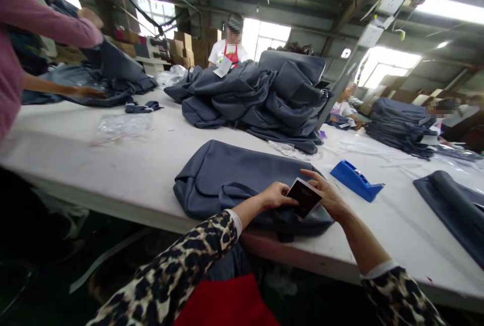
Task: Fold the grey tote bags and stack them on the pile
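Note:
A blue-grey bag (245, 164) lies flat at the table's near edge, its strap folded across the front. Over its right half I hold a small dark card with a pale border (304, 197), tilted; the print on it is too small to read. My left hand (278, 196) pinches the card's left edge between thumb and fingers. At the card's right side is my right hand (327, 197), its fingers partly spread around the upper right edge. Whether the right fingers grip the card or only touch it is hard to make out.
A blue tape dispenser (355, 179) stands right of the bag. Behind it rises a heap of similar bags (257, 94) beside a metal post (344, 78). Clear plastic bags (123, 126) lie left. Folded dark material (454, 210) lies far right. Co-workers stand around the table (113, 174).

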`<state>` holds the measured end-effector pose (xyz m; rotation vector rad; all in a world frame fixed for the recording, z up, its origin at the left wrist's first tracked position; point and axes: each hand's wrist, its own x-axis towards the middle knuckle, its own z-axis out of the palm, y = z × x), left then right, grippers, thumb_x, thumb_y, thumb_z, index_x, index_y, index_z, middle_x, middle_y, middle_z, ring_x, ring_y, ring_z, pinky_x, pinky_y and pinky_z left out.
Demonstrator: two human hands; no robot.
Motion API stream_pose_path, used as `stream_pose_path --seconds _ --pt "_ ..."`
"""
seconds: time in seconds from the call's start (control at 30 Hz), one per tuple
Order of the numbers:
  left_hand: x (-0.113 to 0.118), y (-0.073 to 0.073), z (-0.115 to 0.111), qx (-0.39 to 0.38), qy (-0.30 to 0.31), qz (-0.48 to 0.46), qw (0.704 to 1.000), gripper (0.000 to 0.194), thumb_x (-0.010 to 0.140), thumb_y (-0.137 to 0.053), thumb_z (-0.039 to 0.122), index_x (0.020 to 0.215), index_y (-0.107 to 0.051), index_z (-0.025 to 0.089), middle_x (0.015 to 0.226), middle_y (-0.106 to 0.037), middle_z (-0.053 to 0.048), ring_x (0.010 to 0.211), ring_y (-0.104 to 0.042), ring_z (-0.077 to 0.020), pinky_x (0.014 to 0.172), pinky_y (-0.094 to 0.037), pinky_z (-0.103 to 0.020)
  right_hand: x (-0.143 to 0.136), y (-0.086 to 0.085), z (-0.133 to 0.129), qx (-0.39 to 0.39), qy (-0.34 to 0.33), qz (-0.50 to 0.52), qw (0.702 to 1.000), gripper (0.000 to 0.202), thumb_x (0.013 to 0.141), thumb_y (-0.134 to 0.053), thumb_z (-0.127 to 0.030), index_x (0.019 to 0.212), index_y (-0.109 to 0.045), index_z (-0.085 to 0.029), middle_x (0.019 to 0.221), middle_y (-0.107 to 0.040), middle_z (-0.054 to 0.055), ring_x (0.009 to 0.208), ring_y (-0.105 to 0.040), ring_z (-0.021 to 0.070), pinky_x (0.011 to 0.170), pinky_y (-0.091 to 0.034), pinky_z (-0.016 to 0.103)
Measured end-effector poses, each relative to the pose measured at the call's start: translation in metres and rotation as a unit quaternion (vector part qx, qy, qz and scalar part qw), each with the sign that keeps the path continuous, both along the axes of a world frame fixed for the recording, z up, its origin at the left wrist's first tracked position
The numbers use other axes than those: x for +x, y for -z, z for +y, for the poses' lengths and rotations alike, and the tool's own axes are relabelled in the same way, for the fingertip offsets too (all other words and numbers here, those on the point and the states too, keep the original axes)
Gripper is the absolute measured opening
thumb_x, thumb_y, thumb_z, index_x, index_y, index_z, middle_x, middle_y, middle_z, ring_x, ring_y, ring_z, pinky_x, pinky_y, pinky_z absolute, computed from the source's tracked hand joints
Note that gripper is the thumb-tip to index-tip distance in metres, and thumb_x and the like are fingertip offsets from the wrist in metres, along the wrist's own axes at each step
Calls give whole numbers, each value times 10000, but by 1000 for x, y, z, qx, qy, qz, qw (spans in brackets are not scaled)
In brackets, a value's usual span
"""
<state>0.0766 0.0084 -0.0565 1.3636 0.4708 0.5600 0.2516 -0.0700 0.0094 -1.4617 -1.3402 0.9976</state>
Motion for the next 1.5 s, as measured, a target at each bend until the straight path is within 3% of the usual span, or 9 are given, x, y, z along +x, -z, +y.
stream_pose_path --seconds 0.13,0.23,0.33,0.6,0.77,0.9,1.2,1.33,1.5 --pt "3 5 1 -14 -34 -11 999 327 538 -869 290 753 -703 108 726 -709 -41 663 -620 -167 693 -461 -281 2 7 -8 15 68 94 993 606 823 -589 -675 1275 -576 -273 857 -674 16 690 -625 157 565 -484 261" --pt "2 6 0 -23 -44 -21 999 329 496 -882 260 730 -713 103 709 -714 -44 657 -625 -174 683 -464 -281 3 18 -16 -6 73 111 991 589 744 -740 -587 1219 -611 -263 868 -692 18 768 -653 172 637 -520 269" --pt "1 6 -3 -33 -52 -43 997 369 483 -895 257 775 -737 98 752 -735 -58 696 -649 -186 718 -485 -289 -1 28 -22 -8 84 140 987 578 623 -865 -465 1116 -649 -255 826 -692 -6 726 -646 154 609 -513 246" --pt "-8 -2 -8 -66 -70 -104 990 520 493 -922 386 887 -757 91 866 -755 -86 784 -674 -195 829 -492 -312 -16 40 -20 37 127 149 980 412 604 -850 -535 717 -691 -171 648 -647 8 561 -562 127 467 -448 230" --pt "-10 2 -6 -93 -113 -109 983 449 581 -879 455 803 -745 88 743 -733 -65 643 -631 -145 692 -480 -267 -13 47 -11 105 244 140 954 492 656 -752 -626 887 -718 -192 690 -689 9 548 -576 145 446 -432 255" --pt "-10 4 -7 -115 -134 -111 978 348 643 -860 381 780 -734 86 716 -723 -64 617 -630 -139 654 -486 -254 -16 55 -14 146 321 120 928 451 701 -699 -623 837 -677 -194 624 -658 -5 470 -531 138 425 -402 269" --pt "-6 5 -11 -170 -216 -124 953 232 822 -717 295 956 -670 112 740 -710 -50 584 -659 -158 578 -512 -260 -57 32 -45 254 350 -8 902 227 854 -652 -448 798 -573 -242 649 -618 -11 513 -561 147 510 -445 286" --pt "-3 9 -14 -188 -251 -135 940 210 873 -649 263 1019 -632 112 752 -701 -46 562 -659 -156 525 -499 -243 -61 38 -53 264 376 71 885 206 831 -647 -400 757 -536 -243 861 -666 19 603 -596 148 514 -488 292" --pt "-2 8 -20 -204 -235 -159 937 213 878 -644 260 1028 -621 111 821 -714 -63 579 -669 -153 527 -509 -239 -62 33 -52 282 315 133 896 244 821 -609 -349 719 -418 -237 1079 -704 37 654 -617 148 470 -443 269"
